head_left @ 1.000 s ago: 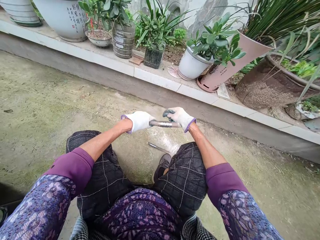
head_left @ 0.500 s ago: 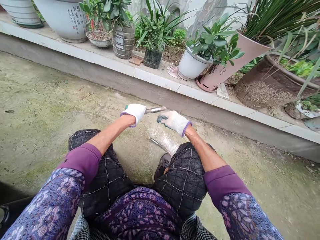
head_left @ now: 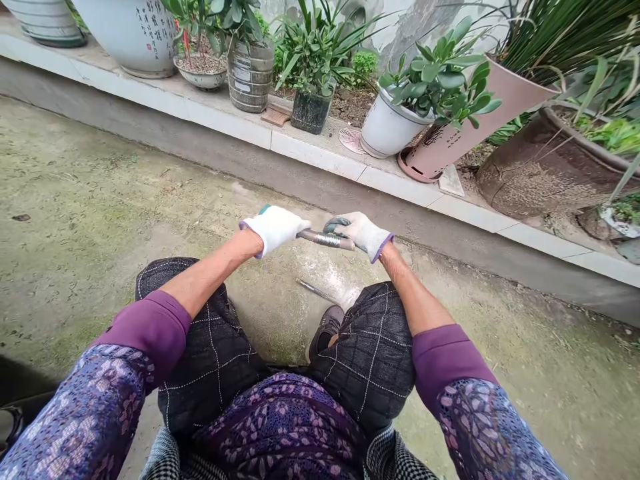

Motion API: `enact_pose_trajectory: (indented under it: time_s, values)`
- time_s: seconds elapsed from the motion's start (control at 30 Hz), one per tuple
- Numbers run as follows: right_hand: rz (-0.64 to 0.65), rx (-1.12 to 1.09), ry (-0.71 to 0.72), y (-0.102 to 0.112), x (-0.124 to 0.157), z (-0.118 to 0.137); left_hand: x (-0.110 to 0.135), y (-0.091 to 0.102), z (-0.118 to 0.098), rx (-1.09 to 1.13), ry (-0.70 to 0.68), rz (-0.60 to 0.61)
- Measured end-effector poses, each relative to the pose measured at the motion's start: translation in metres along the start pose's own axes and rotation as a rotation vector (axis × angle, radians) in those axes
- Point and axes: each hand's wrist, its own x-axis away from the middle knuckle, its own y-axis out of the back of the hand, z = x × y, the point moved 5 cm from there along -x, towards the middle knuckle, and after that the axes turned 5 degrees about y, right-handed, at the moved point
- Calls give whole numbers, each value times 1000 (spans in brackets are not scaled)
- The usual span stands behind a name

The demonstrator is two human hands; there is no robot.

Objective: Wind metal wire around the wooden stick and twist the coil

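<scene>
A mossy concrete ground (head_left: 100,187) fills most of the view, and a pale tiled ledge (head_left: 310,153) crosses it from upper left to right. Potted plants stand along the ledge. The largest are a brown pot (head_left: 530,180) at the right and a big white pot (head_left: 125,33) at the left, both cut off by the frame edge. Between them are a tilted pink pot (head_left: 465,133), a white pot (head_left: 385,127) touching it, a metal can (head_left: 250,77) and a small black pot (head_left: 310,110).

The person's knees in dark checked trousers spread below, with one shoe (head_left: 326,327) between them. Above the knees and well short of the ledge, the gloved left hand (head_left: 274,228) and gloved right hand (head_left: 361,233) each close in a fist around a metal rod (head_left: 325,239). It is held nearly level in the air, with nothing in its way. Both its ends are hidden inside the gloves, and its banded middle is too small to make out. A second rod (head_left: 315,291) lies on the ground just below.
</scene>
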Motion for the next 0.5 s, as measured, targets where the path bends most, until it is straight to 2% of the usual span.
enact_pose_trajectory:
  time_s: [0.1,0.2,0.33,0.5]
  values:
    - [-19,-196,-89,0,4,6,0,14,11,151,87,-51]
    - [-38,-227,-138,-4,11,19,-4,19,19,257,166,-121]
    - [16,-131,-144,-10,19,31,-13,10,29,169,261,-122]
    - [72,-24,-109,-15,23,29,-18,-2,37,30,317,-104]
